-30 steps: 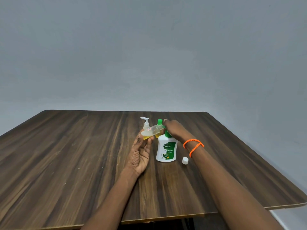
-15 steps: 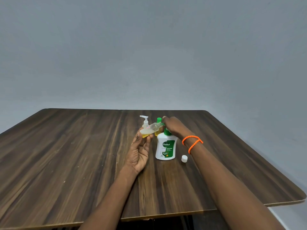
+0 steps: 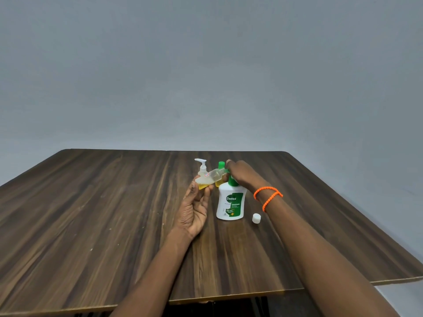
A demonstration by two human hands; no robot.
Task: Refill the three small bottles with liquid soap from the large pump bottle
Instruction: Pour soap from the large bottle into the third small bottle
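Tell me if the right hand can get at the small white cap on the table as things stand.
Probably yes: the white cap lies in the open beside the right forearm. But the right hand is pressing the Dettol pump bottle and must let go first.

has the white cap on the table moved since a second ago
No. The white cap lies right of the Dettol bottle, same gap and side as before. Both shift slightly in frame together, so the camera moved, not the cap.

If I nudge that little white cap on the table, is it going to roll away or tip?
The white cap looks small and hollow, so probably very light and easily flicked. It seems to sit on a flat end, so it would likely slide on the smooth wooden table; if tipped sideways, its round wall could roll.
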